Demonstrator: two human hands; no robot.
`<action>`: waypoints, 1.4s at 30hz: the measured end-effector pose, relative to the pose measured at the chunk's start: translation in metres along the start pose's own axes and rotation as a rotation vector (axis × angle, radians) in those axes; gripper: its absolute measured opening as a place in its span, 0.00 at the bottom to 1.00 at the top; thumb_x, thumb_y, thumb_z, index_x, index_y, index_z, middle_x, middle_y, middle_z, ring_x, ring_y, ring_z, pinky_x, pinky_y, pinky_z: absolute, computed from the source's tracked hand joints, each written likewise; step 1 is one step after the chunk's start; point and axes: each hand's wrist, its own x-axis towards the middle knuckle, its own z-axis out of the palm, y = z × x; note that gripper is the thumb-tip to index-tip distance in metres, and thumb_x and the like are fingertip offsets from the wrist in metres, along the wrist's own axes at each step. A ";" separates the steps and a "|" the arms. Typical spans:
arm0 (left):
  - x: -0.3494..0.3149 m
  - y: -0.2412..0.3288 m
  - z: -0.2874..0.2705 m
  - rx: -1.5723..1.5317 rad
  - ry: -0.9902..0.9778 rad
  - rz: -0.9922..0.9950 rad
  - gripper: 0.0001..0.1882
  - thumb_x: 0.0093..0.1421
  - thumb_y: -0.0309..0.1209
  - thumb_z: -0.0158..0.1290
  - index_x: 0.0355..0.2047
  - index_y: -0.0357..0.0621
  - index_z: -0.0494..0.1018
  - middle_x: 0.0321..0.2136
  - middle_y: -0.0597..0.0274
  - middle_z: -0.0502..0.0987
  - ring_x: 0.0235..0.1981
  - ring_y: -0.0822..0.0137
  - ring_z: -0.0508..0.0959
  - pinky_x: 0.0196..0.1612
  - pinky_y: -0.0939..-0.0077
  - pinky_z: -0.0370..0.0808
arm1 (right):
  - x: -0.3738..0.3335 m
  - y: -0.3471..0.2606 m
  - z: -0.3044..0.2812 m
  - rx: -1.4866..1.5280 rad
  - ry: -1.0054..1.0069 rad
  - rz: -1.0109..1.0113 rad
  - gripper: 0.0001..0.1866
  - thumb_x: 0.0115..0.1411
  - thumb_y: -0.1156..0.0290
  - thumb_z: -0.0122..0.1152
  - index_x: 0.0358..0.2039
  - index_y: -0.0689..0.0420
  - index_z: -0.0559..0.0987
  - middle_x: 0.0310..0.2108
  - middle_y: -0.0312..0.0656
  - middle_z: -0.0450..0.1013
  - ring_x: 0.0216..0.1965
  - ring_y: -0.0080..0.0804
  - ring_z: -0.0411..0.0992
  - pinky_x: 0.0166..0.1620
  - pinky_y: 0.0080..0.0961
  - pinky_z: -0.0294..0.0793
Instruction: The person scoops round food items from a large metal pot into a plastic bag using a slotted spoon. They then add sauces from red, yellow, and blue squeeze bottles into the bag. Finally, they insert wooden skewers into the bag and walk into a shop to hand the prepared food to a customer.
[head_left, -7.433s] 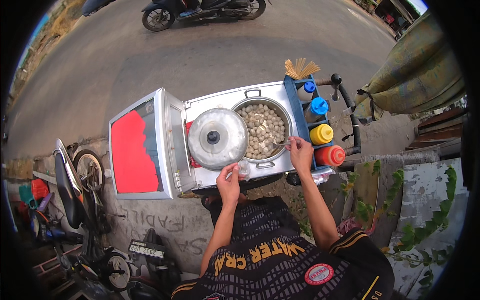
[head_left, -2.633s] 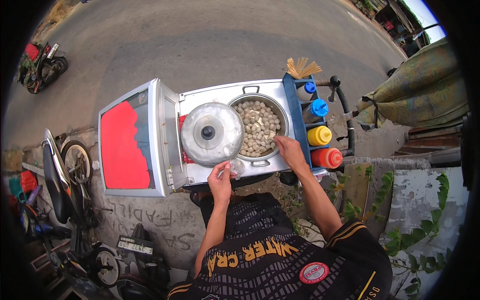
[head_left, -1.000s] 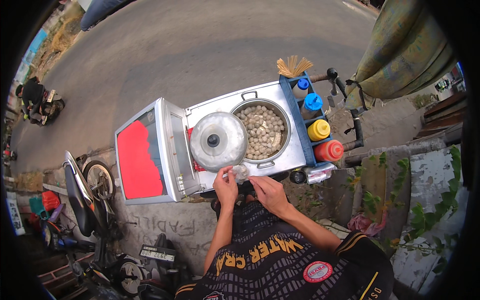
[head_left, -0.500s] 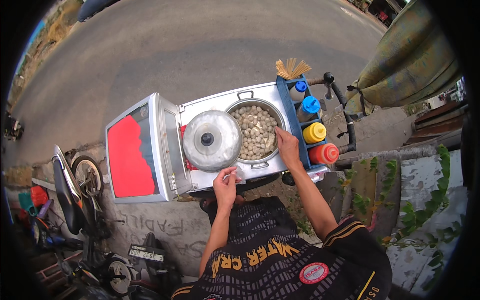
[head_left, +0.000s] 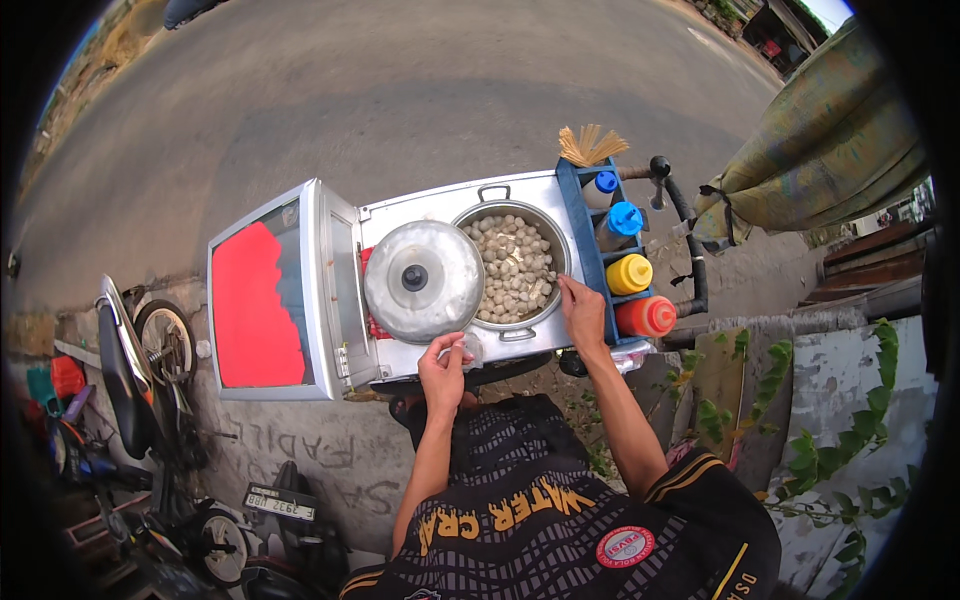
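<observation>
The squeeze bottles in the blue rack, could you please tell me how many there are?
4, in a row along the blue rack right of the pot: a white bottle farthest away, then a blue-capped bottle, a yellow bottle and a red bottle nearest the right hand.

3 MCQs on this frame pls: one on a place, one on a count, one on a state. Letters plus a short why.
1. Where does the round metal lid sit?
A. on the ground
B. to the left of the pot, overlapping its rim
C. on the bottle rack

2. How many squeeze bottles stand in the blue rack?
A. two
B. four
C. six

3. What state is the pot in?
A. uncovered, full of pale balls
B. fully covered
C. empty

Answers:
1 B: the lid lies flat on the cart top against the pot's left edge.
2 B: two blue-capped, one yellow and one red.
3 A: the balls show openly, with the right hand at the pot's right rim and the left hand at the near edge, holding something small and clear.
</observation>
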 end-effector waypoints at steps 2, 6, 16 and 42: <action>0.000 0.001 0.000 0.005 -0.002 -0.017 0.10 0.72 0.25 0.55 0.49 0.33 0.79 0.31 0.64 0.82 0.32 0.75 0.82 0.39 0.78 0.79 | -0.001 -0.003 -0.004 -0.019 -0.076 0.112 0.11 0.69 0.70 0.63 0.45 0.63 0.86 0.35 0.61 0.80 0.36 0.57 0.82 0.38 0.40 0.80; 0.001 0.002 0.000 0.010 0.000 -0.034 0.11 0.71 0.25 0.56 0.50 0.32 0.79 0.34 0.62 0.82 0.32 0.74 0.81 0.40 0.77 0.79 | -0.003 0.003 -0.005 -0.052 0.046 0.018 0.11 0.71 0.69 0.60 0.46 0.61 0.85 0.37 0.60 0.81 0.39 0.59 0.81 0.41 0.44 0.80; -0.001 0.004 0.000 0.019 -0.006 -0.025 0.11 0.71 0.25 0.56 0.50 0.32 0.79 0.34 0.61 0.82 0.32 0.73 0.82 0.40 0.77 0.79 | 0.006 0.007 0.013 -0.072 0.016 0.006 0.11 0.70 0.69 0.61 0.44 0.62 0.86 0.35 0.60 0.80 0.37 0.59 0.81 0.39 0.43 0.80; -0.002 0.000 -0.002 0.016 0.007 -0.002 0.10 0.72 0.25 0.54 0.49 0.34 0.79 0.29 0.64 0.81 0.31 0.74 0.82 0.38 0.79 0.79 | 0.006 -0.003 -0.007 -0.065 -0.112 0.042 0.10 0.68 0.69 0.63 0.42 0.62 0.86 0.35 0.61 0.80 0.38 0.61 0.81 0.40 0.46 0.80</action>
